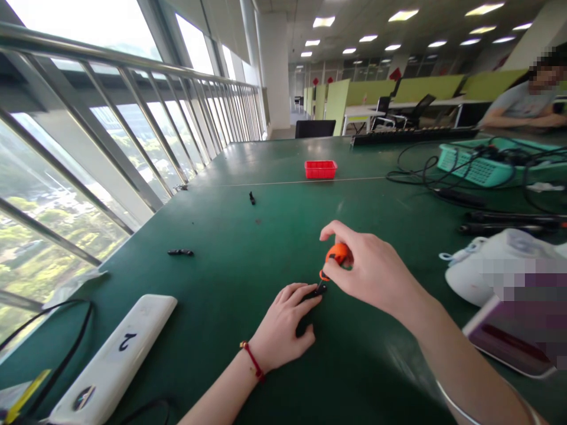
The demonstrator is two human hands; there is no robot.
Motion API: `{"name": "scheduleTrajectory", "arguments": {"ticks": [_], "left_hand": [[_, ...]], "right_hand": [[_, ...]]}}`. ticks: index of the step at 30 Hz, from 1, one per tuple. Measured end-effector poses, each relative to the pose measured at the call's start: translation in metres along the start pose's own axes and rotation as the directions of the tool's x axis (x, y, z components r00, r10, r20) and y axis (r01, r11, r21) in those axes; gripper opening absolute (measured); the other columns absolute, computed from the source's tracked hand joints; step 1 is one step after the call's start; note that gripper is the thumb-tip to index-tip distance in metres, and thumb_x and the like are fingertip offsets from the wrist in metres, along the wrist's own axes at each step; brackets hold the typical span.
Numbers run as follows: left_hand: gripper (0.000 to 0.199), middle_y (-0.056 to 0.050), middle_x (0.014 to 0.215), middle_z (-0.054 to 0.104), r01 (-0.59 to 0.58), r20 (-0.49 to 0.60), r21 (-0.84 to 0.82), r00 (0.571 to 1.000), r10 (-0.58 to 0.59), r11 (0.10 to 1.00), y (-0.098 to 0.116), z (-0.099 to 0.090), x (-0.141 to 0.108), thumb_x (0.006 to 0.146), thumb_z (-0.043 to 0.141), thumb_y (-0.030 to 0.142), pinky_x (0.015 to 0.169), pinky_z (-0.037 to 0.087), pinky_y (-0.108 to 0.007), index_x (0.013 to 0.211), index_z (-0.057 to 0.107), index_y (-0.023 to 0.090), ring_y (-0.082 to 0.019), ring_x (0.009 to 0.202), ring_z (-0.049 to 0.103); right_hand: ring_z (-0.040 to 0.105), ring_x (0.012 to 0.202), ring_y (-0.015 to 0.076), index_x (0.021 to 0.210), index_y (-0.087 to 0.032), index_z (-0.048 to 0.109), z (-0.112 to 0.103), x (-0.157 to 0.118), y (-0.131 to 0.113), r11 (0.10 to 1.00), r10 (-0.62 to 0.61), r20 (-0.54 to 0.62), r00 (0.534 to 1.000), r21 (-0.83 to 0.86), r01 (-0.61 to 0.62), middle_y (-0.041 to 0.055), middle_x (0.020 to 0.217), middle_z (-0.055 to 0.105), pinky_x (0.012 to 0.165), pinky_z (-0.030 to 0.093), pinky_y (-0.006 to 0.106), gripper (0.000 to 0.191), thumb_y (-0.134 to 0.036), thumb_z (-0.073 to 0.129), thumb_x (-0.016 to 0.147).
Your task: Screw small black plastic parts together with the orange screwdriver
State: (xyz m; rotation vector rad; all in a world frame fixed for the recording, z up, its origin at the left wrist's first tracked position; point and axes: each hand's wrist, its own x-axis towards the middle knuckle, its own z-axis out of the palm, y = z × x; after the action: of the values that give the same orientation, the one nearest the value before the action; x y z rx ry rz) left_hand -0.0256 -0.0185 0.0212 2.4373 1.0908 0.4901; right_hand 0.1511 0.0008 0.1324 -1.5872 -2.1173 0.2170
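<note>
My right hand (361, 260) is closed round the orange handle of a screwdriver (337, 254), whose tip points down at a small black part (319, 290) on the green table. Flat on the table, my left hand (290, 319) presses its fingers over that black part and holds it down. Part of the black piece is hidden under the fingers. A similar short black piece (181, 252) lies to the left, and another (252, 198) is farther back.
A red basket (321, 170) stands at the back of the green table (212, 330). On the left lies a white power bank-like box (117, 354). At right are a teal basket (473, 168) with cables, a white device (509, 265) and a person (522, 106).
</note>
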Motion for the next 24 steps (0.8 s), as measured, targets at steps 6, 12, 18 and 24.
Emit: {"name": "scheduleTrajectory", "arguments": {"ticks": [6,12,18,24], "left_hand": [[0.054,-0.002,0.135,0.046,-0.004,-0.011,-0.01,1.0,0.004,1.0,-0.001,0.001,0.0,0.072,0.051,0.015,0.106,0.031,-0.046,0.124,0.052,0.024,-0.025,0.122,0.037],[0.044,-0.002,0.132,0.049,-0.008,-0.049,-0.021,0.999,0.007,1.0,0.0,0.0,0.001,0.077,0.049,0.015,0.104,0.035,-0.042,0.12,0.055,0.024,-0.022,0.12,0.041],[0.007,-0.003,0.104,0.064,0.111,-0.257,-0.036,0.959,-0.116,0.993,0.003,-0.002,0.001,0.075,0.054,0.018,0.095,0.039,-0.041,0.078,0.06,0.02,-0.021,0.102,0.053],[0.021,-0.004,0.091,0.061,0.318,-0.328,0.023,0.898,-0.293,0.948,0.008,0.005,0.014,0.074,0.061,0.032,0.08,0.042,-0.039,0.091,0.06,0.02,-0.023,0.09,0.053]], "right_hand": [[0.046,0.044,0.0098,0.067,-0.022,0.055,0.002,0.0,0.001,0.991,0.019,0.129,0.991,0.132,-0.036,-0.0039,0.051,0.053,0.044,0.03,0.022,0.033,-0.048,0.042,0.082],[0.055,0.057,0.0122,0.067,-0.021,0.062,-0.012,0.002,0.014,0.983,0.036,0.126,0.991,0.172,-0.058,-0.0023,0.064,0.063,0.053,0.037,0.023,0.021,-0.036,0.05,0.077],[0.058,0.068,0.0136,0.086,-0.022,0.065,0.013,-0.018,0.052,0.982,0.033,0.033,0.999,0.185,-0.039,0.0005,0.08,0.065,0.061,0.042,0.024,0.022,-0.031,0.047,0.08],[0.055,0.074,0.0139,0.099,-0.024,0.063,0.077,-0.053,0.071,0.999,0.031,0.013,0.999,-0.028,-0.031,0.0029,0.087,0.054,0.06,0.043,0.023,0.026,-0.021,0.046,0.079]]}}
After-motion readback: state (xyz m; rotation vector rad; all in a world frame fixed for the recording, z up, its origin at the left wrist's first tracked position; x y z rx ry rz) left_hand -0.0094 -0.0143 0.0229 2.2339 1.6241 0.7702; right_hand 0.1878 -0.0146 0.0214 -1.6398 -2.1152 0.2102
